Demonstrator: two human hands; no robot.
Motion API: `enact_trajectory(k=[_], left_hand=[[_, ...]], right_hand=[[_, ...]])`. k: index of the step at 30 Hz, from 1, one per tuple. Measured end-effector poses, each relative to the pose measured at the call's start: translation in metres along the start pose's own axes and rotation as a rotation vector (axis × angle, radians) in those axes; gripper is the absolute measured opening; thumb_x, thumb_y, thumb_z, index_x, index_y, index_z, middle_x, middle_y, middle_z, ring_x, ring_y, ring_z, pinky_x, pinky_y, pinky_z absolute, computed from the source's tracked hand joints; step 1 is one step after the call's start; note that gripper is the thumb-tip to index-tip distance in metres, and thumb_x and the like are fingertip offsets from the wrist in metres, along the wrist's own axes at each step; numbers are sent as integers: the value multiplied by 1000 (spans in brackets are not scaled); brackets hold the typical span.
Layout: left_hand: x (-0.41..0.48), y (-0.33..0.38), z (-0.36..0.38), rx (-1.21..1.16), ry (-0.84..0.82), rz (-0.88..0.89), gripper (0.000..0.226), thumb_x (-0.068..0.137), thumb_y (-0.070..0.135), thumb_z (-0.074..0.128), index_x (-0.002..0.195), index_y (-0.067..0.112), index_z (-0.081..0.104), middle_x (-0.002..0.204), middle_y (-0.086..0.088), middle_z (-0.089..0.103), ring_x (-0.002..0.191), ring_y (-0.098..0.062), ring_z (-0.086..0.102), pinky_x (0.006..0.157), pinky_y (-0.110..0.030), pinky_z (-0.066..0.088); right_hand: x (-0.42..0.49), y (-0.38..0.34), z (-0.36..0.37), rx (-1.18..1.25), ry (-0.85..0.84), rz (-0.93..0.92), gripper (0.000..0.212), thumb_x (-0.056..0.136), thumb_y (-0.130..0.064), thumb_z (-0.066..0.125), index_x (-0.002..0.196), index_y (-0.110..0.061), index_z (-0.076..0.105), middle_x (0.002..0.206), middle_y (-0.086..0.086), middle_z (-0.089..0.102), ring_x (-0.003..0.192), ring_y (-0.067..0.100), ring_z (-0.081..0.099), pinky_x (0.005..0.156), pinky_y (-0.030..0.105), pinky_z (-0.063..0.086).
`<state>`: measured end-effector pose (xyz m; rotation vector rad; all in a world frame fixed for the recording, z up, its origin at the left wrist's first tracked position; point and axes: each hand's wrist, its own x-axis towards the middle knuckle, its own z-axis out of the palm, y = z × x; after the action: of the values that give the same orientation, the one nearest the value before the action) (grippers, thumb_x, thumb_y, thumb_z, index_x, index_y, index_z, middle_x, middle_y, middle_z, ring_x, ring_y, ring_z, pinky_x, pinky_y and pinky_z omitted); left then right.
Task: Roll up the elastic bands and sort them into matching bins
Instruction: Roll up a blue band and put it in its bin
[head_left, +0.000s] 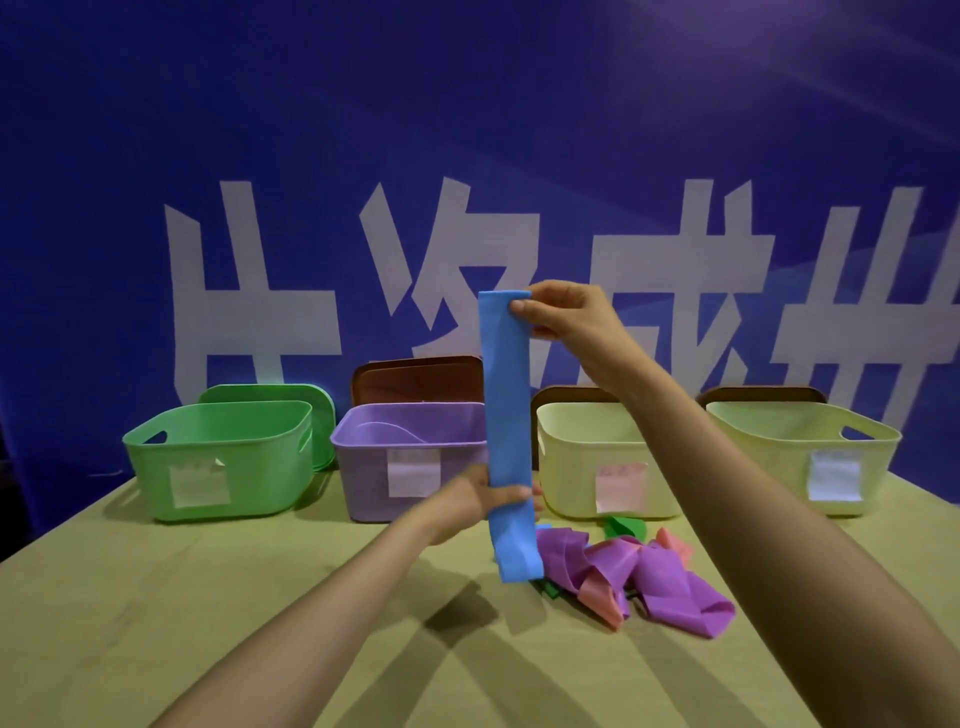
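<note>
The right hand (569, 317) is raised high, thumb and fingertips pinching the top end of a blue band (506, 405). Its bare forearm slopes down toward the near right corner of the table (260, 597). The left hand (475, 499) is lower, gripping the band's lower part, with its bare forearm reaching in from the near edge.

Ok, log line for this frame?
right hand: pinches blue band top | left hand: grips blue band lower | state: unrolled, upright | pile: on table
</note>
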<state>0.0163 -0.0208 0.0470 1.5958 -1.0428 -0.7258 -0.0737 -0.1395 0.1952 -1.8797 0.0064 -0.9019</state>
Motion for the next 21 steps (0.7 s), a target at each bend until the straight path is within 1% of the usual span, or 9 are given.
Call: enact_trajectory(k=[2, 4, 5, 7, 9, 13, 17, 19, 21], left_hand=[[-4, 3, -1, 67, -22, 1, 22, 85, 17, 70, 105, 20, 62, 102, 6, 68, 97, -13, 65, 87, -26, 53], [-8, 25, -4, -13, 95, 113, 25, 84, 17, 70, 103, 28, 58, 99, 14, 65, 90, 0, 63, 75, -14, 51], [-11, 38, -8, -72, 156, 190, 23, 86, 16, 68, 102, 29, 57, 99, 15, 65, 88, 2, 63, 74, -14, 52], [-14, 58, -16, -91, 230, 299, 17, 90, 18, 62, 103, 28, 60, 99, 10, 68, 89, -3, 66, 77, -24, 55], [-22, 73, -20, -38, 229, 330, 15, 92, 16, 59, 106, 21, 62, 94, 7, 71, 83, -6, 69, 69, -27, 59], [-38, 85, -21, -76, 110, 301, 15, 91, 12, 60, 103, 17, 67, 90, 2, 73, 78, -12, 69, 57, -24, 56], [-46, 75, -26, -89, -7, 203, 15, 91, 15, 59, 104, 17, 66, 90, 2, 73, 78, -11, 70, 57, -22, 53], [-42, 62, -28, -79, 15, 167, 17, 91, 22, 59, 107, 20, 65, 95, 5, 74, 85, -10, 70, 62, -21, 53], [-30, 44, -28, -54, 117, 147, 19, 91, 26, 59, 109, 19, 65, 97, 4, 73, 85, -10, 69, 62, -20, 53]], right_hand=[[-7, 4, -2, 39, -36, 20, 10, 91, -17, 61, 99, -12, 64, 95, 1, 67, 89, 10, 66, 72, 20, 54], [-13, 7, -4, 41, -62, 37, 11, 91, -16, 61, 99, -9, 65, 94, 2, 68, 87, 9, 67, 71, 20, 53], [-16, 9, -5, 38, -78, 41, 12, 90, -15, 61, 100, -8, 65, 94, 2, 68, 87, 9, 67, 71, 21, 54], [-21, 10, -5, 37, -95, 41, 11, 90, -15, 61, 98, -8, 65, 94, 3, 68, 88, 10, 67, 71, 21, 54], [-26, 9, -5, 36, -92, 33, 8, 90, -15, 61, 96, -11, 65, 94, 3, 68, 88, 11, 67, 72, 22, 55], [-35, 0, -6, 57, -69, 20, 5, 89, -14, 63, 92, -13, 67, 87, 0, 69, 81, 7, 67, 72, 22, 55], [-49, 10, -3, 106, -131, 103, 6, 88, -12, 64, 93, -13, 67, 86, -1, 69, 81, 9, 68, 71, 23, 55], [-59, 31, 5, 143, -157, 158, 9, 86, -9, 65, 93, -15, 67, 82, -5, 69, 80, 9, 67, 68, 22, 54], [-70, 59, 16, 171, -150, 209, 12, 86, -5, 65, 91, -16, 65, 77, -7, 67, 76, 9, 66, 64, 22, 53]])
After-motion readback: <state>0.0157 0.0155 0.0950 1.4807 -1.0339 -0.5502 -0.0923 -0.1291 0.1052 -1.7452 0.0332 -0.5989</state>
